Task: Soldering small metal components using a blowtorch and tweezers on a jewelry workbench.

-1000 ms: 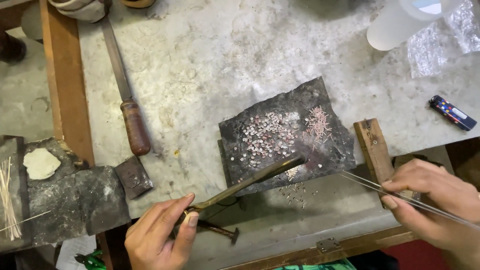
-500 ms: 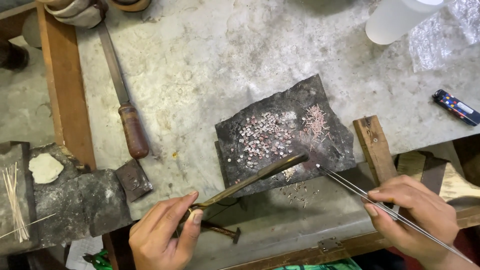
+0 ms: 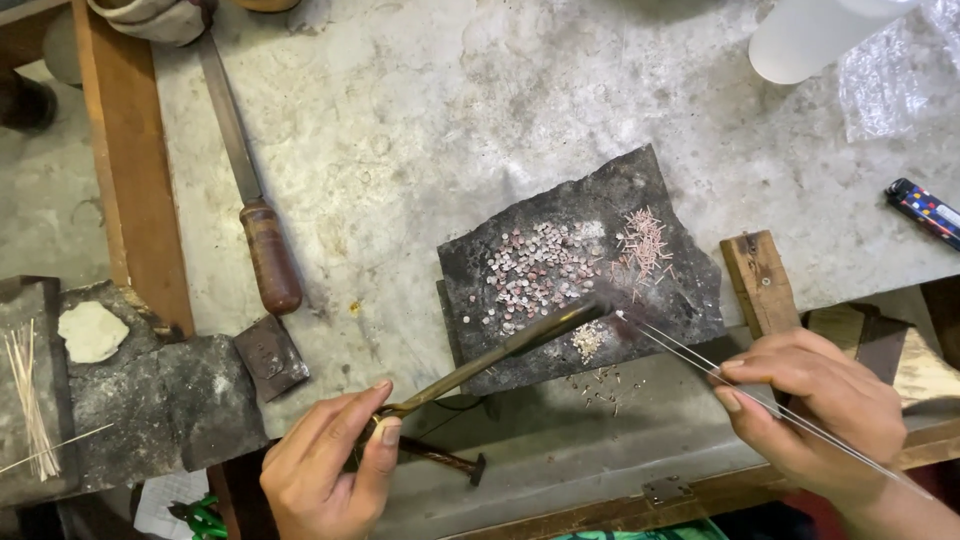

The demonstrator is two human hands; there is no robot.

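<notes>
My left hand (image 3: 330,465) grips a long brass torch pipe (image 3: 500,352) whose tip points at the dark charred slab (image 3: 600,200). My right hand (image 3: 815,410) pinches thin metal tweezers (image 3: 680,345), their tip touching the slab right by the pipe's end. On the slab lie several tiny round silver discs (image 3: 535,270), a cluster of short pinkish wire bits (image 3: 645,240) and a small pale heap (image 3: 588,340).
A wooden-handled file (image 3: 255,215) lies at left beside a small dark block (image 3: 270,355). A wooden peg (image 3: 760,280) juts from the bench front. A lighter (image 3: 925,210), white cup (image 3: 810,35) and plastic wrap (image 3: 890,70) are at right. Thin wires (image 3: 30,400) lie on a stone at far left.
My right hand has slid left and forward, bringing the tweezer tip onto the slab next to the pipe's end. My left hand has kept its hold on the pipe.
</notes>
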